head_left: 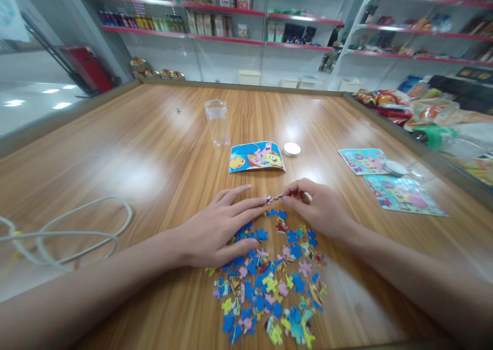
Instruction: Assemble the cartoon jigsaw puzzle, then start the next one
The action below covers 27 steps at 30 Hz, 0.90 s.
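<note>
Between my fingertips, a few small jigsaw pieces [272, 199] sit above the main pile. My right hand [318, 206] pinches one of them between thumb and fingers. My left hand [221, 226] lies palm down with fingers spread, its middle fingertips touching or very near the same pieces. A loose heap of jigsaw pieces [269, 283] in blue, yellow and pink spreads below both hands, partly hidden under the left one. Just beyond the hands stands a slightly curved cartoon picture card [257, 157] showing a yellow and a pink character.
A clear plastic jar [217, 124] and a silver lid [291, 149] are behind the pieces. Two picture sheets [404, 193] with another lid [395, 168] lie right. A pale cable [84, 234] loops at left. Packaged goods [431, 108] crowd the right edge; shelves line the back.
</note>
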Tool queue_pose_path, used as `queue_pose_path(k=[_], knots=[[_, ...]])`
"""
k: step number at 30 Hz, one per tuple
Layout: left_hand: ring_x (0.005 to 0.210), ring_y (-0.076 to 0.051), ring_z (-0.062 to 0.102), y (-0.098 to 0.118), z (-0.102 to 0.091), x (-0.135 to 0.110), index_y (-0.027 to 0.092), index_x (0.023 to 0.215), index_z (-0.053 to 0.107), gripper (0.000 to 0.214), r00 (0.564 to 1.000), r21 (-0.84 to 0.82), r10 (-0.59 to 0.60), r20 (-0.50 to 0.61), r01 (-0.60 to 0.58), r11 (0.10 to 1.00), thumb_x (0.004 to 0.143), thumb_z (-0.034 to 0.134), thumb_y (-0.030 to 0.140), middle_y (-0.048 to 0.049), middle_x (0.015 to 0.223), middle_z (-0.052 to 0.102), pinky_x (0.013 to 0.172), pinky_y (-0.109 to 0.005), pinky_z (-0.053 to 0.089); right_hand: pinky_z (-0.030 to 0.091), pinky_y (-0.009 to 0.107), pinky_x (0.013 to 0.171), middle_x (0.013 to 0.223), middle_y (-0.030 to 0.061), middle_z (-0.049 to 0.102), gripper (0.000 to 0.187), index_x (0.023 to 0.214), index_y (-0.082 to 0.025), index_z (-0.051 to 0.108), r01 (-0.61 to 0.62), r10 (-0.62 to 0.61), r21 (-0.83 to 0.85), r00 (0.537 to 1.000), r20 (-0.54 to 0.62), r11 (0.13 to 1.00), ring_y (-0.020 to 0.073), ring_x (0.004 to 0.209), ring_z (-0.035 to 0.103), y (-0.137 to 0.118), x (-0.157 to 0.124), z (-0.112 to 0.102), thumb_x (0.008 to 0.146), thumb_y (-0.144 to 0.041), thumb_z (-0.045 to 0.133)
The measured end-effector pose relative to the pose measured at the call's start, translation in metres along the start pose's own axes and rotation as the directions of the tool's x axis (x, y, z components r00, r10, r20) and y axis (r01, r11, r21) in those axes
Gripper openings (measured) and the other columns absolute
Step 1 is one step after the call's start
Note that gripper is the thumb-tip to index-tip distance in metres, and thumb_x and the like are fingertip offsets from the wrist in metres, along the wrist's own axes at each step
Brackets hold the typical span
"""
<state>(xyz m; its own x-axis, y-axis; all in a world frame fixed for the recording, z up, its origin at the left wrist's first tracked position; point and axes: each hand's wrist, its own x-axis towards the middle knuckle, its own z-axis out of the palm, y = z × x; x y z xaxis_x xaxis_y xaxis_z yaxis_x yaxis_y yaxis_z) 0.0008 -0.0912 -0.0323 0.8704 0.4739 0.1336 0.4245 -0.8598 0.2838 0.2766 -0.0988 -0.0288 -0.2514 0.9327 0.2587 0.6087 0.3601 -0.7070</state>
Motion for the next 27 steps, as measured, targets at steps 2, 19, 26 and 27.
queue_pose_path(k=[2,19,26,27], knots=[[0.152,-0.039,0.019,0.001,-0.001,-0.001,0.025,0.153,0.037,0.063,0.999,-0.008,0.044,-0.005,-0.044,0.999,0.098,0.053,0.051,-0.0052,0.162,0.036,0.119,-0.062,0.029,0.05,0.03,0.067,0.082,0.0026,0.071,0.009,0.089,-0.019,0.07,-0.035,0.035,0.024,0.999,0.013,0.999,0.0159,0.073,0.063,0.005,0.003,0.001,0.09,-0.027,0.066],[0.152,-0.04,0.02,-0.001,0.001,-0.003,0.023,0.152,0.04,0.063,0.991,0.02,0.131,-0.003,-0.131,0.991,0.097,0.056,0.048,-0.0058,0.163,0.033,0.119,-0.063,0.03,0.051,0.033,0.073,0.09,0.0068,0.065,0.016,0.097,-0.017,0.073,0.323,-0.324,-0.116,0.946,0.014,0.939,0.0179,0.082,0.061,0.009,0.003,0.017,0.091,-0.014,0.058],[0.15,-0.039,0.024,0.001,-0.001,-0.003,0.022,0.152,0.04,0.063,0.991,0.01,0.131,-0.003,-0.131,0.991,0.096,0.056,0.047,-0.0064,0.163,0.035,0.119,-0.061,0.03,0.051,0.04,0.088,0.107,0.01,0.067,0.025,0.11,-0.017,0.072,0.405,-0.4,-0.196,0.914,0.063,0.893,0.0219,0.099,0.061,0.009,0.002,0.019,0.092,-0.011,0.056],[0.15,-0.039,0.024,0.001,-0.001,-0.003,0.022,0.153,0.04,0.063,0.991,0.011,0.13,0.0,-0.13,0.991,0.096,0.056,0.047,-0.0064,0.162,0.035,0.12,-0.061,0.03,0.05,0.041,0.089,0.108,0.0101,0.067,0.026,0.111,-0.018,0.072,0.408,-0.402,-0.205,0.913,0.072,0.89,0.0222,0.101,0.061,0.009,0.002,0.018,0.092,-0.012,0.056]])
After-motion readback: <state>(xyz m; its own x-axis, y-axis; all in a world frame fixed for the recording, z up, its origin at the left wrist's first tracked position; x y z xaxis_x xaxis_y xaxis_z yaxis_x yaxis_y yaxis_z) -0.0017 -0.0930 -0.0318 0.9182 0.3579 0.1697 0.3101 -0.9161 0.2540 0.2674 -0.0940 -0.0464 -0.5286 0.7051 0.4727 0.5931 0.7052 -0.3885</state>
